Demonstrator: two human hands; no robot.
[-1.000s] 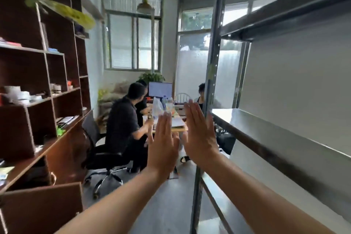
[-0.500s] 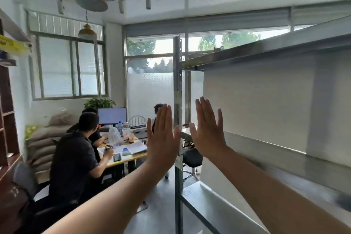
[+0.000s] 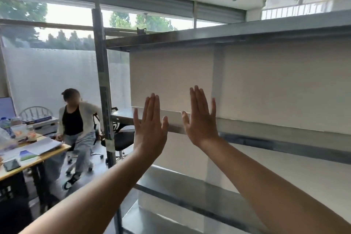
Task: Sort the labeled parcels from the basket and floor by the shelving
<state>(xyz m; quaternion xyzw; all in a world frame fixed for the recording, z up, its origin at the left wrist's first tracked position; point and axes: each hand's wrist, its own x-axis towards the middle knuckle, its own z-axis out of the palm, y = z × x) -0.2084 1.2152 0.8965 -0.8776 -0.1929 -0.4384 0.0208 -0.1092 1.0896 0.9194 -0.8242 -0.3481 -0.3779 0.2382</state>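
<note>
So the biggest thing in front of us is the metal shelving [image 3: 266, 133], taking up the whole right side, its bare shelves stacked one above another against a pale wall, with its dark upright post [image 3: 102, 81] standing at the left end. Behind that post is a wide window [image 3: 47, 72], frosted low down and showing trees higher up. Down in the left corner there's a wooden desk [image 3: 38, 159], and a person in a white cardigan [image 3: 76, 119] sits just beside it, with a black office chair [image 3: 123, 138] close to the post. Our left hand [image 3: 150, 129] and right hand [image 3: 202, 125] are both raised in front of the middle shelf, backs toward us, fingers straight and pointing up, nothing held, a clear gap between the two. They look to be short of the shelf edge, but we honestly can't tell from this angle. Papers [image 3: 41, 146] lie on the desk, with a dark phone [image 3: 11, 164] near its front edge. Where the parcels are, this view doesn't show.
</note>
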